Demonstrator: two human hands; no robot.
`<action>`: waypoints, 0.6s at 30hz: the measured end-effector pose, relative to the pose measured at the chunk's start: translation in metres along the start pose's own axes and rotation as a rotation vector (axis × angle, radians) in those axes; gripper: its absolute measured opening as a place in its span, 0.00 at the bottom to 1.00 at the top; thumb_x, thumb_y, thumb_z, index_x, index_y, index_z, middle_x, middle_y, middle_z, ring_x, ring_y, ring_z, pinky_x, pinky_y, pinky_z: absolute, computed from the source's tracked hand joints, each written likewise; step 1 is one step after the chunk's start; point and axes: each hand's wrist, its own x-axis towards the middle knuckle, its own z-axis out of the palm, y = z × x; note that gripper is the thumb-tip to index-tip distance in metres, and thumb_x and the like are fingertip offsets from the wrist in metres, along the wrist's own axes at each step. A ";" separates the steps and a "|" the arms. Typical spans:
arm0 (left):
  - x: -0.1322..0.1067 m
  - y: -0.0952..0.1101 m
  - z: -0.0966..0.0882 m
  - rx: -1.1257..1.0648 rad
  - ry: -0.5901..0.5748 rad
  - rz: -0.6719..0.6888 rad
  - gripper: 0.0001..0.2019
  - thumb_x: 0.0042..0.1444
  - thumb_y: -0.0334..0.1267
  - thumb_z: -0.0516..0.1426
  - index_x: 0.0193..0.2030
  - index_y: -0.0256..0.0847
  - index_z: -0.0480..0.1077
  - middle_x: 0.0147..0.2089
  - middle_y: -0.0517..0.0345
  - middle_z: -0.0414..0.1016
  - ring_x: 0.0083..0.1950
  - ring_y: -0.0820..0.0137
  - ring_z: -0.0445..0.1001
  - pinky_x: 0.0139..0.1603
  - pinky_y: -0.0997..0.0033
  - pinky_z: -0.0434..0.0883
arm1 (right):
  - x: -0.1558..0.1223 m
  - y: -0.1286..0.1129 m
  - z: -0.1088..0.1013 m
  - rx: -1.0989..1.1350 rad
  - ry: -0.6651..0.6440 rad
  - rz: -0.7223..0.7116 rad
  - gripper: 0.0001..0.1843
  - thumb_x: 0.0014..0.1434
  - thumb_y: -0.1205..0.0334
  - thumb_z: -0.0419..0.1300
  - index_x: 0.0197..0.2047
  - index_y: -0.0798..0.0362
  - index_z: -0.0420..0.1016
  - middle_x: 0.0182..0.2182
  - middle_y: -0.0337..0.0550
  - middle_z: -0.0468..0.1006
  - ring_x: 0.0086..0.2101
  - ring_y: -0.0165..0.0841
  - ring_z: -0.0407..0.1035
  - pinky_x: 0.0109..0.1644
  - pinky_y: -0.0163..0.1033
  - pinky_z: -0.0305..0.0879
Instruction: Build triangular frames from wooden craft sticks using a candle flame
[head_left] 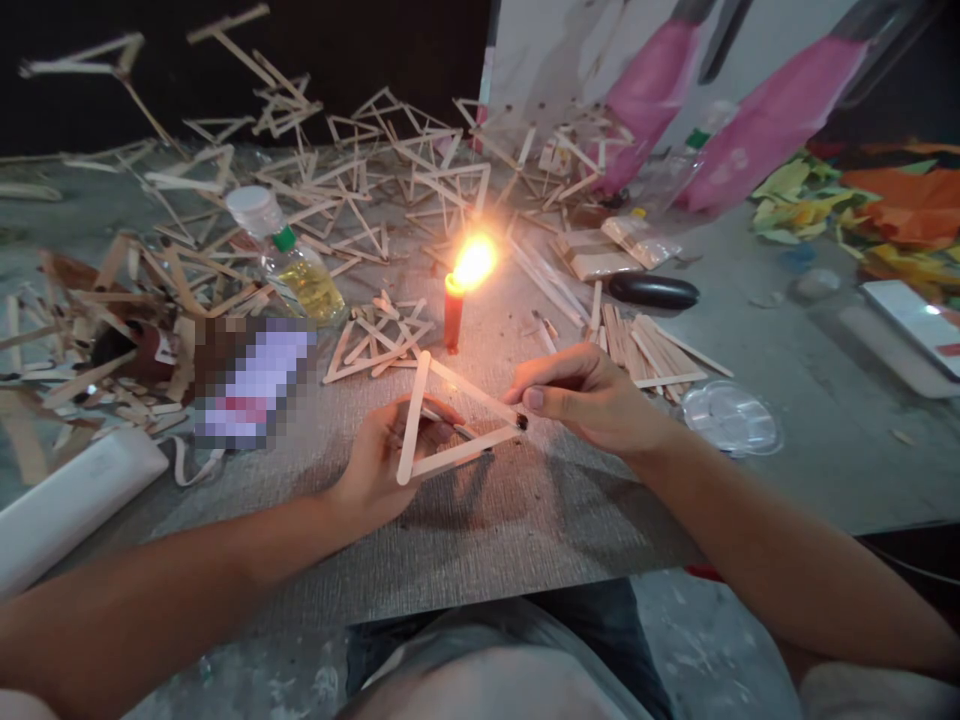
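Note:
My left hand (386,455) is closed on a triangle of wooden craft sticks (442,425), held just above a grey mat (480,520). My right hand (589,395) pinches a thin dark-tipped stick (520,421) against the triangle's right corner. A lit red candle (454,310) stands on the mat just behind the triangle, its flame bright.
Several finished stick triangles (379,335) lie around the candle and far back. A loose stick pile (649,345), black oval object (652,291), clear lid (731,418), oil bottle (289,260), white roll (71,500) and coloured paper (862,205) surround the mat.

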 end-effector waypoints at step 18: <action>-0.001 0.001 -0.002 -0.044 0.007 -0.038 0.12 0.44 0.36 0.75 0.35 0.38 0.81 0.32 0.57 0.76 0.33 0.72 0.75 0.32 0.75 0.75 | 0.001 0.008 0.003 0.151 0.070 -0.018 0.05 0.60 0.57 0.73 0.40 0.44 0.90 0.13 0.31 0.67 0.17 0.21 0.55 0.21 0.31 0.50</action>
